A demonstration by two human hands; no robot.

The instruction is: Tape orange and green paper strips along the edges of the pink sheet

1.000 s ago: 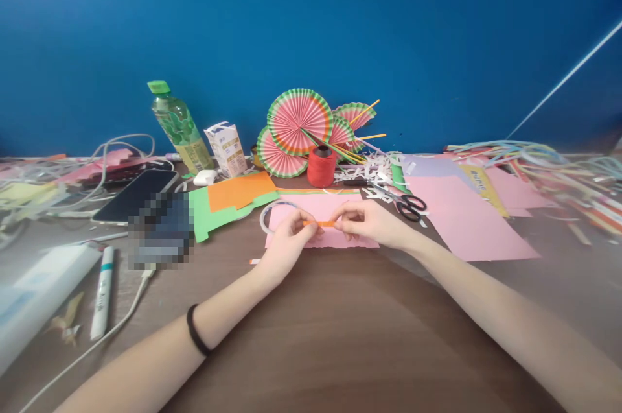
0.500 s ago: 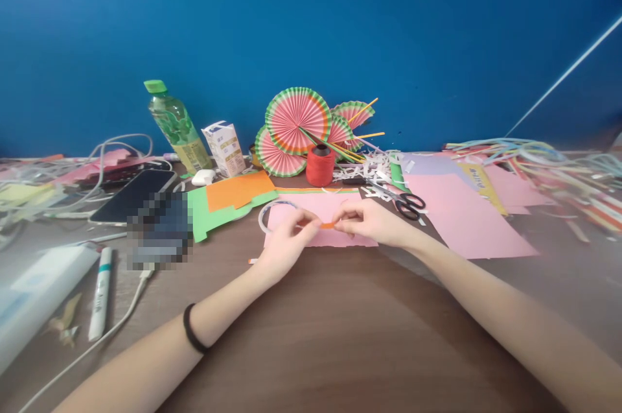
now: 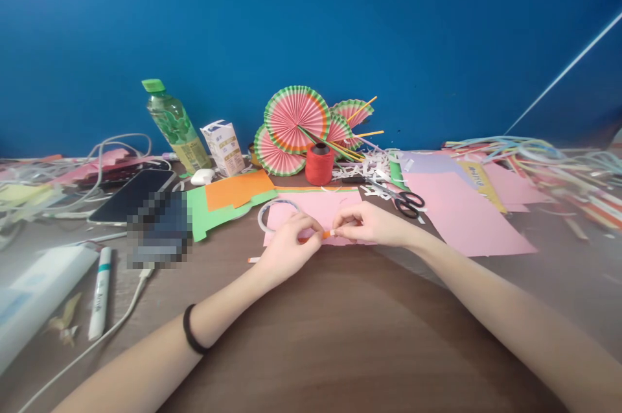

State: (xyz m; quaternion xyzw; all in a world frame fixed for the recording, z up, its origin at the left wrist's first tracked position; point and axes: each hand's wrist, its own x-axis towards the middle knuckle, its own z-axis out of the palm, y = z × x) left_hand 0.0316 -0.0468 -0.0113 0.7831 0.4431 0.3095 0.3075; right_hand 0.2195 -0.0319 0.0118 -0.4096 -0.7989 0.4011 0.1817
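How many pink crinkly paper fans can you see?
4 that I can make out: the big front fan, the lower-left fan, the fan tucked behind its right side and the back-right fan. They overlap, so more may be hidden.

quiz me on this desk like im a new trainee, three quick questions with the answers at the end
1. Multiple choice. What are the left hand and right hand busy with?
a) the marker
b) a small orange strip
c) the bottle

2. True or false. The scissors lie to the right of the red spool.

3. Fill in the missing word. The black wrist band is on the ____ arm.

Key: 1 b; 2 true; 3 left
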